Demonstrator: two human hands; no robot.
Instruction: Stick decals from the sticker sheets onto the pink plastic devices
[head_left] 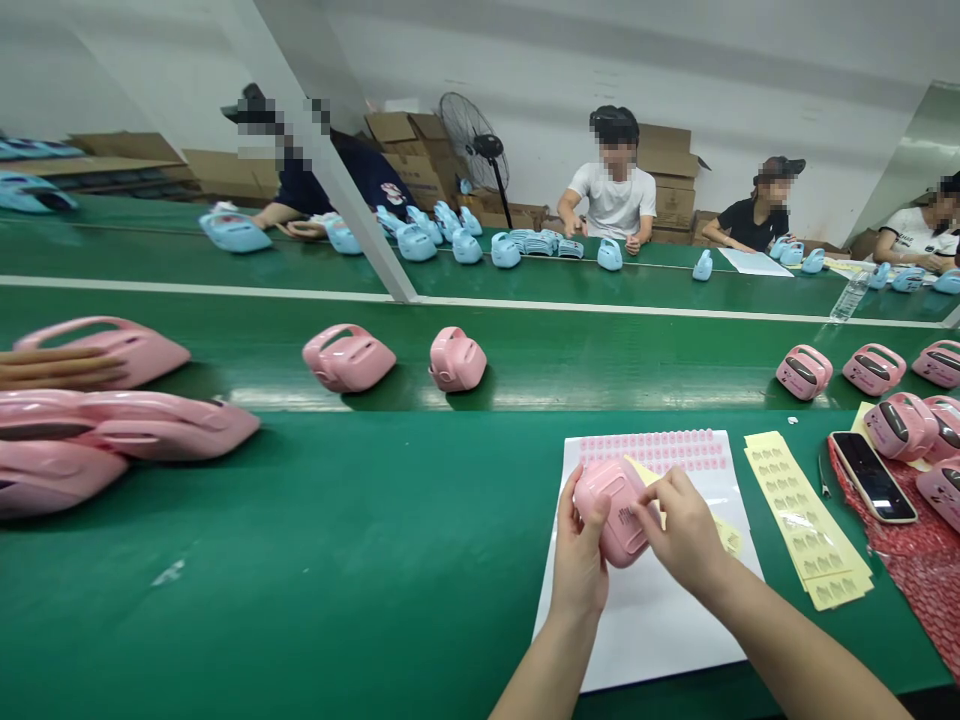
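Observation:
My left hand (583, 560) grips a rounded pink plastic device (616, 510) from its left side, flat face turned up with small dark print on it. My right hand (684, 525) is closed in a pinch against the right part of that face; whatever is between its fingertips is hidden. Beneath both hands lies a white sheet (637, 630) with rows of small pink stickers (652, 440) along its top. A yellow sticker sheet (729, 537) shows partly behind my right hand.
Yellow sticker strips (806, 520), a phone (874, 478) on red bubble wrap (911, 570) and tweezers (823, 475) lie at right. Pink handled devices (349, 358) stand on the green belt (600, 350). At far left, another person's hand (60, 368) touches one. Co-workers sit opposite with blue devices (416, 242).

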